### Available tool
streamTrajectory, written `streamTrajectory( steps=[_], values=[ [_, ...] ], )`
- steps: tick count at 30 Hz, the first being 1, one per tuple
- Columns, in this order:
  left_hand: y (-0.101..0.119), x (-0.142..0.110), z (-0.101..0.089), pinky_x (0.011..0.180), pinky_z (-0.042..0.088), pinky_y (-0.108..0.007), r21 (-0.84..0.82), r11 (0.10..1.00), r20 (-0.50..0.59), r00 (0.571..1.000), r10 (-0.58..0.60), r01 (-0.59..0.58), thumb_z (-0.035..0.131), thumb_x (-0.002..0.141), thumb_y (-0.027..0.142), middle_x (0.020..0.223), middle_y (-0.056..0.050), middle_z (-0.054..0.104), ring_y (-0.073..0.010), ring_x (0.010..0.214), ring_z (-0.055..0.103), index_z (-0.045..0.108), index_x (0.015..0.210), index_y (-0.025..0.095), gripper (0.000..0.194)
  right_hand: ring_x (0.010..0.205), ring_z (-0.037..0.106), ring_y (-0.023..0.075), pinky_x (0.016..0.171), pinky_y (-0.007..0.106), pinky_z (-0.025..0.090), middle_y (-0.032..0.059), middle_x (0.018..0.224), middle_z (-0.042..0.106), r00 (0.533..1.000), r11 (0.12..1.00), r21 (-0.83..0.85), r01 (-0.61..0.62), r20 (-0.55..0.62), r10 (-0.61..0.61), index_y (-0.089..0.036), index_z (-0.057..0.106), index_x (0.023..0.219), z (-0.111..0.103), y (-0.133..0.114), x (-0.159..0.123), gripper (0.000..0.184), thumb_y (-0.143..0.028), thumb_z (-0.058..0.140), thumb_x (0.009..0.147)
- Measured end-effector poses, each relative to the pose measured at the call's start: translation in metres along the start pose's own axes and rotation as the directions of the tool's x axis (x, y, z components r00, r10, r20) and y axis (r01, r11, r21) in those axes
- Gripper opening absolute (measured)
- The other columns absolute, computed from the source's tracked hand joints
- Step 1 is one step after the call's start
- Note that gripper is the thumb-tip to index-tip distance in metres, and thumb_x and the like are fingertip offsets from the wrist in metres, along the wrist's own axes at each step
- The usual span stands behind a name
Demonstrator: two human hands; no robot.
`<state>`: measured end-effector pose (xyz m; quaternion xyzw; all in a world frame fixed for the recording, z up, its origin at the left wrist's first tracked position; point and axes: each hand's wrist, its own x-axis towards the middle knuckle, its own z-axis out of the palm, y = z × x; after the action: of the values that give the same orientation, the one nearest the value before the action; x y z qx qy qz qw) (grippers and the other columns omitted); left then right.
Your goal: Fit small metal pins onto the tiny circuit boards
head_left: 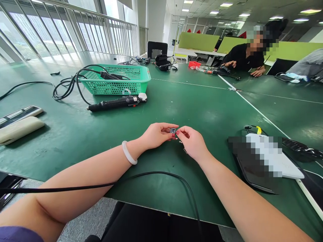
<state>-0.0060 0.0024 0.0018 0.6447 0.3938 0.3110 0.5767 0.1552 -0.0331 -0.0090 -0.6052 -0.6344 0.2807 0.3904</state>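
My left hand (160, 135), with a white bangle (129, 153) on the wrist, pinches a small grey electronic part (173, 130) between thumb and fingers. Its exact kind is too small to make out. Close against it, my right hand (192, 141) has thumb and forefinger pressed together at the part's right edge; whether something tiny is between them is hidden. A few small pale bits (185, 151) lie on the table beside the right hand. Beyond the hands rests a black electric screwdriver (113, 102), lying on its side.
A green plastic basket (113, 88) with a cable and black tool stands at the back left. Two flat cases (21, 129) lie at the left. A black cable (161, 172) crosses my left forearm. Dark and white flat devices (254, 168) lie right. Another person (242, 57) sits across the table.
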Motion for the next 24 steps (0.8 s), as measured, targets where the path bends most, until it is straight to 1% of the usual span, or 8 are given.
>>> streamTrajectory(
  steps=[3,6,11,16,20,24],
  values=[
    [0.0013,0.0,0.0001,0.077,0.055,-0.028,-0.015,0.999,0.001,1.0,-0.031,0.031,0.062,0.077,0.011,0.082,-0.006,0.071,-0.0122,0.072,0.067,0.065,0.113,0.014,0.036,0.053,0.046,0.012,0.052,0.026,0.035,-0.0013,0.061,0.059,1.0,0.999,-0.03,0.025,0.006,-0.025,-0.021,0.059,0.072,-0.0007,-0.0021,-0.0008,0.022,-0.037,0.05,0.083],
    [0.0015,0.001,-0.0007,0.074,0.055,-0.027,-0.038,0.998,0.008,0.999,-0.051,0.051,0.065,0.076,0.015,0.078,-0.006,0.071,-0.0116,0.07,0.065,0.066,0.111,0.013,0.034,0.054,0.047,0.0124,0.054,0.027,0.036,-0.0004,0.064,0.06,0.998,0.994,-0.082,0.068,0.007,-0.068,-0.021,0.06,0.072,-0.0017,-0.004,-0.0019,0.023,-0.037,0.048,0.084],
    [0.0014,0.0018,-0.0023,0.075,0.054,-0.026,-0.117,0.989,0.02,0.996,-0.089,0.091,0.066,0.078,0.02,0.086,-0.009,0.072,-0.0104,0.072,0.065,0.066,0.111,0.013,0.035,0.06,0.05,0.0137,0.059,0.029,0.041,0.0012,0.077,0.064,0.989,0.98,-0.136,0.144,-0.018,-0.148,-0.022,0.063,0.081,-0.0025,-0.0037,-0.0034,0.016,-0.033,0.051,0.083],
    [0.0046,-0.0006,-0.0021,0.076,0.054,-0.026,-0.188,0.973,0.021,0.991,-0.134,0.136,0.066,0.078,0.021,0.088,-0.01,0.072,-0.0103,0.072,0.066,0.065,0.113,0.011,0.037,0.06,0.049,0.0121,0.06,0.028,0.042,0.0004,0.08,0.062,0.976,0.959,-0.197,0.205,-0.032,-0.216,-0.022,0.063,0.084,-0.0025,-0.0026,-0.0042,0.009,-0.025,0.056,0.079],
    [0.0058,-0.0012,-0.0008,0.079,0.054,-0.028,-0.151,0.982,0.033,0.993,-0.111,0.115,0.066,0.077,0.018,0.088,-0.009,0.073,-0.0119,0.074,0.067,0.064,0.115,0.013,0.038,0.062,0.05,0.0126,0.059,0.027,0.04,0.0003,0.077,0.061,0.966,0.94,-0.243,0.239,-0.039,-0.256,-0.022,0.062,0.078,-0.0043,-0.0039,-0.0038,0.01,-0.024,0.052,0.082],
    [0.0058,-0.0022,0.0003,0.082,0.054,-0.028,-0.048,0.998,0.028,0.999,-0.037,0.038,0.064,0.075,0.013,0.09,-0.006,0.072,-0.0129,0.078,0.068,0.064,0.116,0.015,0.041,0.064,0.051,0.0126,0.06,0.026,0.04,0.0001,0.076,0.06,0.961,0.932,-0.26,0.253,-0.043,-0.273,-0.021,0.06,0.074,-0.0057,-0.0045,-0.0033,0.012,-0.022,0.052,0.082]
  ],
)
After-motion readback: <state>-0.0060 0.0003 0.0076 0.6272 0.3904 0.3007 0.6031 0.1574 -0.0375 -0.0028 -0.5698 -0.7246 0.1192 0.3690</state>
